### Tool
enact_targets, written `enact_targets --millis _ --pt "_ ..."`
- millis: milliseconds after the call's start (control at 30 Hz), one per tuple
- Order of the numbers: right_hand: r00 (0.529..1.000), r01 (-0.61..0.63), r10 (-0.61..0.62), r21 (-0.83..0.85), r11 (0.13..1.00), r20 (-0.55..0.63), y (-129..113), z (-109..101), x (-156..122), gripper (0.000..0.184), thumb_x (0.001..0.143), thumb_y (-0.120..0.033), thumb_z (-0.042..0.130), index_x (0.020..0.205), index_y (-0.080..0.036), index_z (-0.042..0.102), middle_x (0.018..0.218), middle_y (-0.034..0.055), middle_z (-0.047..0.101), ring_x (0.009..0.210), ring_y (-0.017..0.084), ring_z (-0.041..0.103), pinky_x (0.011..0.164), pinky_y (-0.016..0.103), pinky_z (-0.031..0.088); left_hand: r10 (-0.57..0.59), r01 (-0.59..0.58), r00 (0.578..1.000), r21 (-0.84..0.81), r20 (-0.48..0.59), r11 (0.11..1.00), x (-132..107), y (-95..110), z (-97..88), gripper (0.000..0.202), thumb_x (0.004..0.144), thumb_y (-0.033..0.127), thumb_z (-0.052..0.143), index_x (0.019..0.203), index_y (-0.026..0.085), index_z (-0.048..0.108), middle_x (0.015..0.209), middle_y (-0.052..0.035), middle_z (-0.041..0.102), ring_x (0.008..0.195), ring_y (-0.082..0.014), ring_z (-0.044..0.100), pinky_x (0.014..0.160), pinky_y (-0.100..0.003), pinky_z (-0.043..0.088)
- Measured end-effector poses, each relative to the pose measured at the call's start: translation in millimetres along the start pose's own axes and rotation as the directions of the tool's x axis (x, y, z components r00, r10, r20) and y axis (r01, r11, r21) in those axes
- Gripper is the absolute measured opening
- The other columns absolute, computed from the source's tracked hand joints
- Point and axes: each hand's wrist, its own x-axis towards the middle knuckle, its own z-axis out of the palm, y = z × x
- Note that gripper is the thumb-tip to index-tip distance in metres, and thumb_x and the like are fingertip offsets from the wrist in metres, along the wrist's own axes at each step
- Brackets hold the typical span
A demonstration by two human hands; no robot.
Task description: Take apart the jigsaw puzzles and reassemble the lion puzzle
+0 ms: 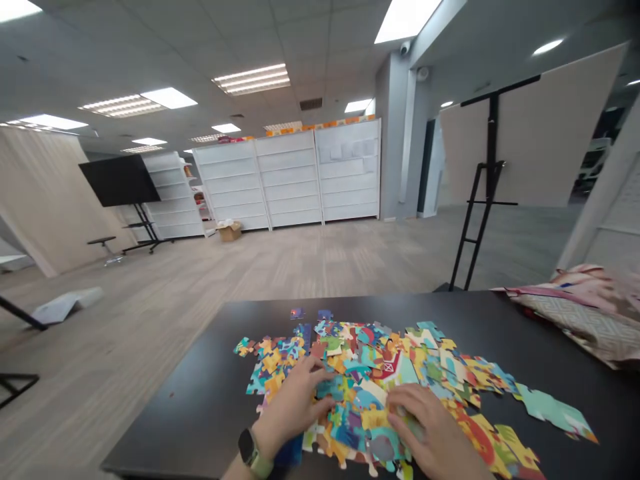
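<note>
A large heap of colourful jigsaw puzzle pieces [355, 420] lies spread over the dark table. On its left side rests my left hand [296, 395], with a watch on the wrist. The thumb and fingers are apart, reaching over blue and teal pieces. My right hand [423, 417] lies over the heap's front right, its fingers curved down and the thumb a little apart from them. Both hands touch the pieces, and I see none lifted. Pieces under the palms and fingers are hidden. A red barn piece [391, 367] shows between and beyond the hands.
The black table [170, 413] carries two dark blue pieces [325, 314] near its far edge and joined pale green pieces [553, 410] at right. Patterned cloth [585, 313] lies at the right edge. Beyond stand a board on a black easel [493, 133], white shelves [285, 180] and a screen [120, 180].
</note>
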Motion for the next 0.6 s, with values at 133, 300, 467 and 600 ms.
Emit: enact_targets --millis 133,300,467,600 --pt "0.99 -0.063 0.066 0.03 0.998 -0.126 11.5 3.9 -4.4 0.026 0.097 -0.043 0.053 0.103 -0.027 0.072 0.109 0.0067 0.073 0.102 0.023 0.069 0.09 0.033 0.058 0.103 -0.108 0.993 0.089 0.064 0.99 4.2 4.8 -14.0 0.02 0.089 0.02 0.069 0.107 0.027 0.067 0.109 -0.0039 0.063 0.106 -0.025 0.059 0.091 -0.034 0.048" --pt "0.992 -0.08 0.086 0.064 0.995 -0.096 15.3 4.3 -4.9 0.027 0.097 -0.045 0.052 0.102 -0.027 0.072 0.107 0.0059 0.074 0.1 0.022 0.071 0.087 0.03 0.059 0.04 -0.048 0.994 -0.073 -0.104 0.996 14.4 -10.6 -25.4 0.027 0.103 0.023 0.04 0.117 0.025 0.063 0.105 -0.0046 0.069 0.098 -0.0218 0.064 0.086 -0.03 0.048" --pt "0.993 -0.051 0.058 0.063 0.997 -0.107 23.0 7.0 -3.4 0.027 0.095 -0.046 0.055 0.102 -0.028 0.074 0.107 0.0045 0.076 0.099 0.022 0.072 0.085 0.028 0.061 -0.061 0.044 0.986 -0.11 -0.157 0.993 35.6 -18.8 -17.9 0.033 0.102 0.024 0.039 0.129 0.018 0.058 0.101 -0.0052 0.073 0.088 -0.0194 0.068 0.078 -0.027 0.052" --pt "0.991 -0.011 0.015 0.036 0.999 -0.131 31.1 9.1 -3.8 0.031 0.094 -0.049 0.054 0.101 -0.028 0.075 0.105 0.0051 0.077 0.096 0.023 0.074 0.083 0.029 0.062 -0.061 0.052 0.989 -0.074 -0.132 0.996 34.9 -8.2 -25.2 0.033 0.101 0.027 0.044 0.129 0.025 0.061 0.124 -0.0039 0.068 0.113 -0.0209 0.062 0.099 -0.03 0.046"
